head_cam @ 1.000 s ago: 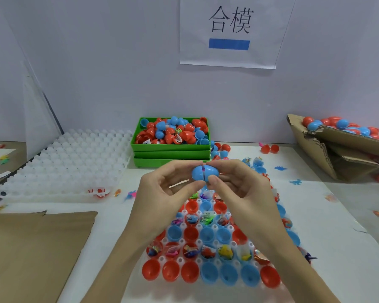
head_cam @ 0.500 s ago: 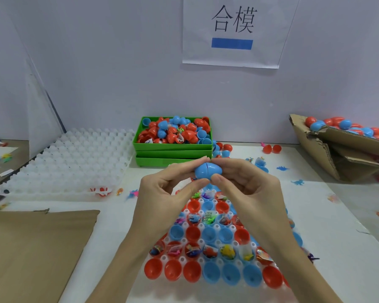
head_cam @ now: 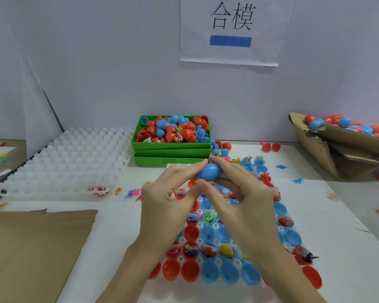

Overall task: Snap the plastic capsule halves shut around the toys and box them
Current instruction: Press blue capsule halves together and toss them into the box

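A blue plastic capsule is held between both hands above the table, its two halves joined with a seam showing. My left hand pinches its left end with thumb and fingers. My right hand grips its right end. Below them lies a clear tray of red and blue capsule halves, some with small toys inside. A cardboard box at the right holds several closed red and blue capsules.
A stack of green bins with loose capsule halves stands at the back centre. An empty white tray lies at the left, a brown cardboard sheet at the front left. Loose toys and halves are scattered on the white table.
The gap between the blue halves has gone; the capsule now looks pressed together. Both hands stayed in much the same place above the tray.
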Demonstrator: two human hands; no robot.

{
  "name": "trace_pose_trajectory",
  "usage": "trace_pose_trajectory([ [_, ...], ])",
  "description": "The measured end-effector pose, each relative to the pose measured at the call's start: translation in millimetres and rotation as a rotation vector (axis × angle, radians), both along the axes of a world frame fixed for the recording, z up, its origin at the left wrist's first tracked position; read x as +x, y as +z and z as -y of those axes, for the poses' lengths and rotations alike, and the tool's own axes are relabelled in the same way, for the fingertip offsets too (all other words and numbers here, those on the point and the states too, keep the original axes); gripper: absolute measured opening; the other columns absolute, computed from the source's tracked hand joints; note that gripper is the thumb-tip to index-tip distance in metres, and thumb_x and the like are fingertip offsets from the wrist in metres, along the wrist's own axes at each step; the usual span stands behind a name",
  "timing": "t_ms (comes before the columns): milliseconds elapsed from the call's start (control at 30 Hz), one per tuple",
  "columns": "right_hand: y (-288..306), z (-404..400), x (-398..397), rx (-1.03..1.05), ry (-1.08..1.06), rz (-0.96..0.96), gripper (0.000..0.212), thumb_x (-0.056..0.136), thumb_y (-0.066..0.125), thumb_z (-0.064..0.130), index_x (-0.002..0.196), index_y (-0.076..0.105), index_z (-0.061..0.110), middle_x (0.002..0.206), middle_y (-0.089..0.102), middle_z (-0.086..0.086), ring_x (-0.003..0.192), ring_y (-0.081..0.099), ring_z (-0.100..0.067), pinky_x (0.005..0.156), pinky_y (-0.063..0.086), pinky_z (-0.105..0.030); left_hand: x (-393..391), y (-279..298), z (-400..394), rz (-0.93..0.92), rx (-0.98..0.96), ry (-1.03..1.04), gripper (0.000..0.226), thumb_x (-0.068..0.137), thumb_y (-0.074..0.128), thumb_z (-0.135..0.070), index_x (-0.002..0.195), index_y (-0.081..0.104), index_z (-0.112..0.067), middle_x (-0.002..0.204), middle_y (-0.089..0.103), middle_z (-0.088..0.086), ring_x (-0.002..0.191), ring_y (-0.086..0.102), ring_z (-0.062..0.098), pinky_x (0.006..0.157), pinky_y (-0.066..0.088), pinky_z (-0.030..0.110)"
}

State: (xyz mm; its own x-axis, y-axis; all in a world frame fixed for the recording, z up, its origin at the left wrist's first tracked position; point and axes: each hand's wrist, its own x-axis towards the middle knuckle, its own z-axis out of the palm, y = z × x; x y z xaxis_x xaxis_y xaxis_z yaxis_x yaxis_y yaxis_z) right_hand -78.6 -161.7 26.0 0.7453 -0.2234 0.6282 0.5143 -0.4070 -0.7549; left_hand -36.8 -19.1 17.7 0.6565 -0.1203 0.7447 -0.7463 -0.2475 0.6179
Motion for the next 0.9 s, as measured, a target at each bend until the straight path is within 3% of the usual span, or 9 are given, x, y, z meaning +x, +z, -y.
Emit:
trace_pose_trajectory([
  [300,-5,-4,1,0.043,0.019,-0.073,0.029,0.094,0.075,0.010,0.120,0.071,0.024,0.110,0.074,0.012,0.105,0.071,-0.007,0.089,0.057,-0.020,-4,-7,6,0.160,0.049,0.104,0.040,0.085,0.081,-0.009,0.124,0.074,-0.006,0.109,0.076,0.003,0.102,0.071,0.007,0.093,0.055,0.017],
  [467,-6,0,3,0.005,0.057,-0.091,0.039,0.096,0.071,0.006,0.120,0.064,0.036,0.109,0.073,0.015,0.105,0.071,-0.008,0.089,0.056,-0.021,-7,-10,11,0.177,0.073,0.148,0.041,0.084,0.082,-0.011,0.125,0.075,-0.008,0.107,0.075,0.001,0.099,0.069,0.007,0.094,0.053,0.016],
  [567,-3,8,7,0.110,0.203,-0.190,0.039,0.099,0.066,0.006,0.129,0.063,0.031,0.116,0.075,0.012,0.109,0.071,-0.006,0.090,0.056,-0.018,-1,-4,6,0.103,0.130,0.097,0.045,0.084,0.085,-0.014,0.127,0.074,-0.016,0.119,0.072,-0.007,0.113,0.066,0.010,0.099,0.053,0.024],
  [700,1,28,11,0.263,0.483,-0.304,0.042,0.101,0.063,0.018,0.143,0.056,0.021,0.128,0.072,0.003,0.120,0.069,-0.016,0.098,0.055,-0.023,6,5,-8,-0.132,0.149,-0.209,0.039,0.097,0.070,-0.029,0.136,0.064,-0.029,0.141,0.060,-0.012,0.140,0.048,0.024,0.113,0.044,0.035],
  [800,3,29,10,0.425,0.777,-0.325,0.039,0.101,0.062,0.020,0.139,0.059,0.011,0.127,0.071,-0.011,0.121,0.068,-0.026,0.100,0.053,-0.028,2,9,-7,-0.167,0.101,-0.293,0.037,0.097,0.067,-0.039,0.132,0.065,-0.029,0.135,0.063,-0.009,0.135,0.052,0.027,0.110,0.045,0.034],
  [900,3,27,12,0.556,0.963,-0.328,0.040,0.103,0.059,0.015,0.140,0.058,0.003,0.131,0.066,-0.017,0.123,0.065,-0.028,0.105,0.050,-0.031,-3,12,-3,-0.162,0.011,-0.328,0.030,0.095,0.071,-0.032,0.124,0.067,-0.025,0.123,0.069,-0.006,0.122,0.062,0.027,0.102,0.051,0.034],
])
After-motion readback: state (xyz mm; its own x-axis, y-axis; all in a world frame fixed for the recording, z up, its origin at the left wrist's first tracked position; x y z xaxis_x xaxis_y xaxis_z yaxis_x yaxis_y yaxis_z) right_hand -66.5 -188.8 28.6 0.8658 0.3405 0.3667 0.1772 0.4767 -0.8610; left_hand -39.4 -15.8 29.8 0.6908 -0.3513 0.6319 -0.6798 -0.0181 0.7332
